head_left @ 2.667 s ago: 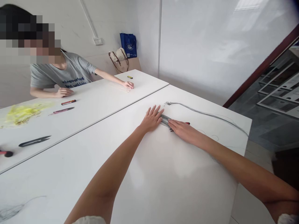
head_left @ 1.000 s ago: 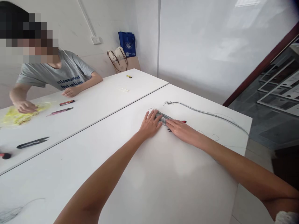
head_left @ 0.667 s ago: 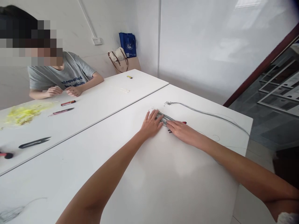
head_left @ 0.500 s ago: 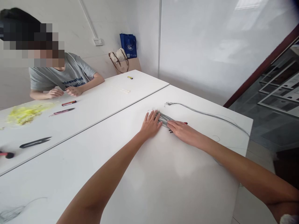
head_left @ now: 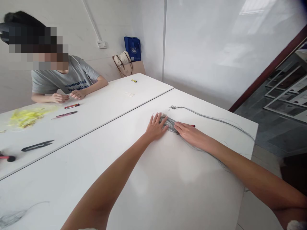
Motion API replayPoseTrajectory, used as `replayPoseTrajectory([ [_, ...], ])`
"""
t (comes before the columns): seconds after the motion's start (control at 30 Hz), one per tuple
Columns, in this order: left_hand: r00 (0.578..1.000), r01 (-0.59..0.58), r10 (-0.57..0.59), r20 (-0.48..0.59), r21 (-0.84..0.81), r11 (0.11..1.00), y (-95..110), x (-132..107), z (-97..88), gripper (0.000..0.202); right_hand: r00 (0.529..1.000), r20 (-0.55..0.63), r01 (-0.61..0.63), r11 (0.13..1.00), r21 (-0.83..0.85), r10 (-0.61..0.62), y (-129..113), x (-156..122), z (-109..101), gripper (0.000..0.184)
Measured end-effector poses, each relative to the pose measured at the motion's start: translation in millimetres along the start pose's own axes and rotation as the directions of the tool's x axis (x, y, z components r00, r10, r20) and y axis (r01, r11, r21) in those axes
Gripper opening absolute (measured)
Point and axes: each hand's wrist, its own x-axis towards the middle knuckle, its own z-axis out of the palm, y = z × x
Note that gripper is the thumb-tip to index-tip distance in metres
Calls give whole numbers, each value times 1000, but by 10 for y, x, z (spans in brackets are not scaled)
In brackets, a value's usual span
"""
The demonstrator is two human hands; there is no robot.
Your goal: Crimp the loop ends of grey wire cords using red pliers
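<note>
A flat bundle of thin grey wires lies on the white table at arm's reach. My left hand rests flat on the bundle's near left end, fingers stretched out and a little apart. My right hand lies flat over the bundle's right part, fingers extended and pressing down. A red-tipped tool peeks out from behind my right hand. A second thin strand of grey wires curves away toward the table's far right corner.
A person in a grey shirt sits at the adjoining table, hands together. On that table lie yellow threads, red pens, black snips and a small yellow item. Bags stand against the wall. More grey wire lies bottom left.
My hands stay flat on the wire bundle, the left fingers drawn slightly closer together. The person opposite pulled an outstretched arm back and now holds both hands near the chest.
</note>
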Motion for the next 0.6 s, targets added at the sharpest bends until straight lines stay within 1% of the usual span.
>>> replayPoseTrajectory([
  [0.1, 1000, -11, 11, 2, -11, 1000, 50, 61, 10, 66, 1000, -12, -15, 999, -32, 14, -12, 116, 62, 55],
  [0.17, 1000, 10, -10, 13, -13, 1000, 67, 95, 21, 67, 1000, -16, -8, 1000, -30, 8, -9, 144, 95, 54],
  [0.33, 998, 64, -64, 14, -18, 998, 13, 111, 33, 69, 1000, 2, 9, 999, 36, -9, 39, 34, 98, 50],
  [0.43, 998, 57, -57, 7, -20, 998, -25, 95, 23, 69, 1000, -3, 18, 997, 79, -18, 33, -34, 93, 55],
  [0.6, 1000, 8, -7, 13, -11, 1000, -15, 83, -17, 63, 994, 5, 105, 992, 66, -106, -84, -49, 104, 68],
])
